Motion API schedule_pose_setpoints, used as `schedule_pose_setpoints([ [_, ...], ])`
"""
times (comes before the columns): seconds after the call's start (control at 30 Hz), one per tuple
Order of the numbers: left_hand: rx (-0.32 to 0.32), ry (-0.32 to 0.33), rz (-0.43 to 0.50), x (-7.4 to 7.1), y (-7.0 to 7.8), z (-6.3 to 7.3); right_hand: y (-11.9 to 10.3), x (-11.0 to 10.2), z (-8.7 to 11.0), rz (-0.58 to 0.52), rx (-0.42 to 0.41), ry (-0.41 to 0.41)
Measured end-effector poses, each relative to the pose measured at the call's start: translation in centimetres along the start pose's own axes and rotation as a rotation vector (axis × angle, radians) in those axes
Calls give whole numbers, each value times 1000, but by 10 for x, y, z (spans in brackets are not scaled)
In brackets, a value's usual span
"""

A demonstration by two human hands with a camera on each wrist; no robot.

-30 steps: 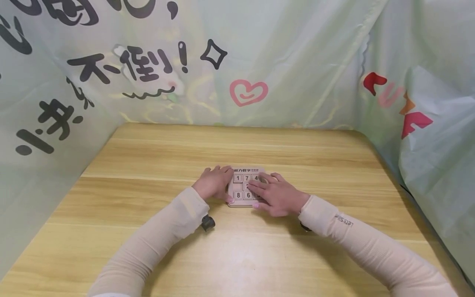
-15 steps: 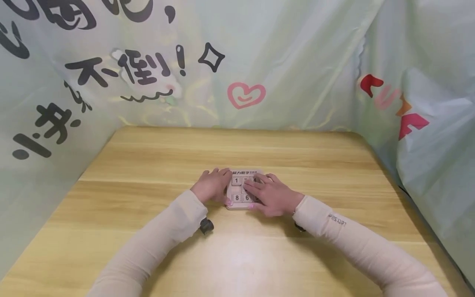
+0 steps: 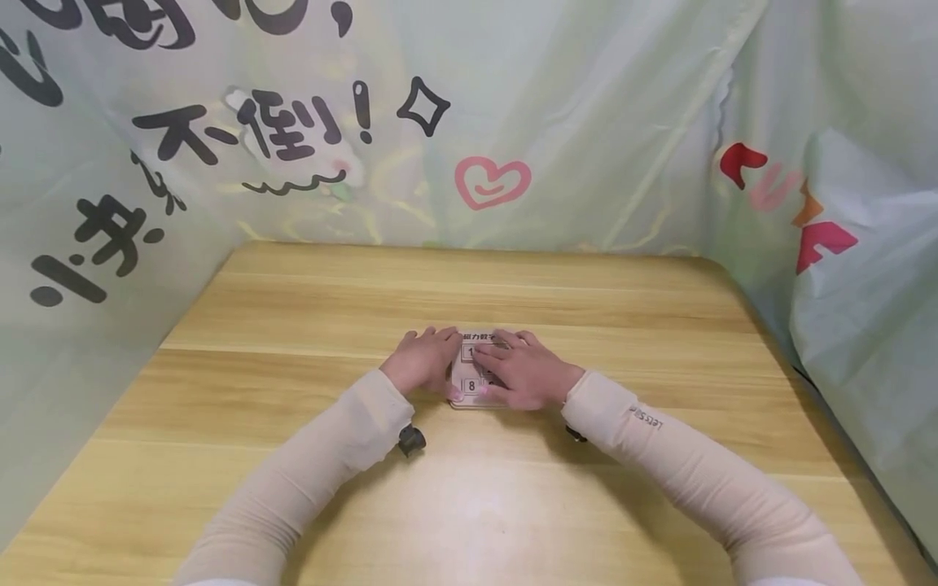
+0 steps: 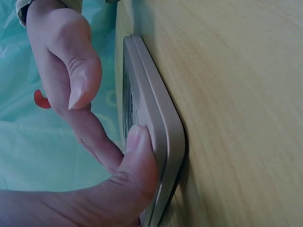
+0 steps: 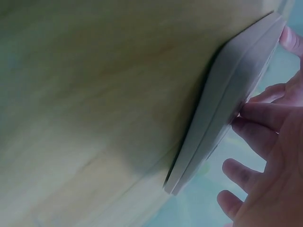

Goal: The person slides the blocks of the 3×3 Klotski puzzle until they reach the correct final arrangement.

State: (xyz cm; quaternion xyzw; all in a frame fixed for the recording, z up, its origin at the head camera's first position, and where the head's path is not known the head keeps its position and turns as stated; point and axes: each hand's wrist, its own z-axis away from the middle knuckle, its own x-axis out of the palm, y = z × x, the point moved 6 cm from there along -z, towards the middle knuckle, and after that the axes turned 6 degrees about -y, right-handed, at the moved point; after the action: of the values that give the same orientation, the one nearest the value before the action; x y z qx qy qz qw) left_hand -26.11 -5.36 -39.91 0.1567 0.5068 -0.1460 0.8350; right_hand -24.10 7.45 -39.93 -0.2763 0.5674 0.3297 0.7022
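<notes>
A small pale sliding number puzzle lies flat on the table in the head view. My left hand grips its left side, thumb at the near corner and fingers towards the far one. In the left wrist view that thumb presses on the puzzle's rim. My right hand reaches over the puzzle from the right, its extended fingertips touching the tile face. Tiles 1 and 8 show; most others are hidden under the right hand. In the right wrist view two fingers meet the puzzle's face.
The wood-grain table extends round the puzzle on every side. Behind it and at both sides hang pale green printed sheets. A dark cable runs by the table's right edge.
My right hand has slid left across the puzzle, now covering the middle and right tiles. The left hand keeps its grip. The head view dipped slightly and came back.
</notes>
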Motion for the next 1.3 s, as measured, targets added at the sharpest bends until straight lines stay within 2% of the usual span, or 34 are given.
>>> schedule_pose_setpoints([
  [0.33, -2, 1, 0, 1, -1, -1, -10, 0, 7, -18, -14, -29],
  [0.8, -8, -6, 5, 0, 0, 1, -16, 1, 14, -19, -61, -14],
  [1.1, -7, -6, -9, -2, 1, -2, 2, 2, 14, 43, 78, -4],
  [1.2, -8, 5, -3, -2, 1, -1, 3, 2, 12, 26, 90, -3],
  [1.3, -10, -8, 8, 1, 1, 0, -1, 5, 8, -9, 75, -46],
])
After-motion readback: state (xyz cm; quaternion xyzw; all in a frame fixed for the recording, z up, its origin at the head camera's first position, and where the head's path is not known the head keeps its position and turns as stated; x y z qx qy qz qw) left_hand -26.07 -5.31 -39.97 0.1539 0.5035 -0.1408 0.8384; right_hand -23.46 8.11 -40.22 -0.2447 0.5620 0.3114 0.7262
